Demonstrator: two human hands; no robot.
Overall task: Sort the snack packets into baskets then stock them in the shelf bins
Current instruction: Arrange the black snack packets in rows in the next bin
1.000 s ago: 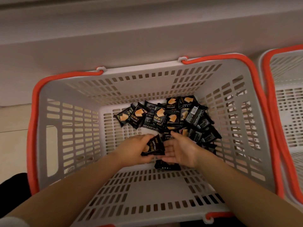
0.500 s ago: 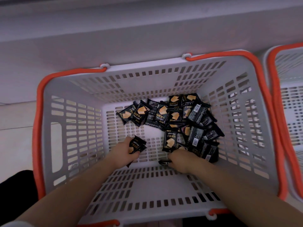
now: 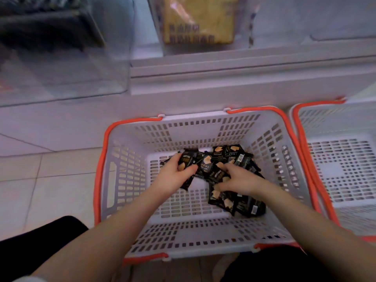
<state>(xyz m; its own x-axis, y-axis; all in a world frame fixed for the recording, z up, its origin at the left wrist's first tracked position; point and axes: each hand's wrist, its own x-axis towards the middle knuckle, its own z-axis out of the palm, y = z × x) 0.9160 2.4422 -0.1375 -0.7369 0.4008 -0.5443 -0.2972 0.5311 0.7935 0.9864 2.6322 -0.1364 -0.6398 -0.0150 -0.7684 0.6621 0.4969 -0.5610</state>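
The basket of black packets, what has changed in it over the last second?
The left hand reached further in and now holds black packets. The right hand moved up onto the packet pile, fingers curled into it. The view tilted up, showing shelf bins. The basket stayed put.

L hand (image 3: 175, 176) + R hand (image 3: 238, 180): fingers curled, gripping.
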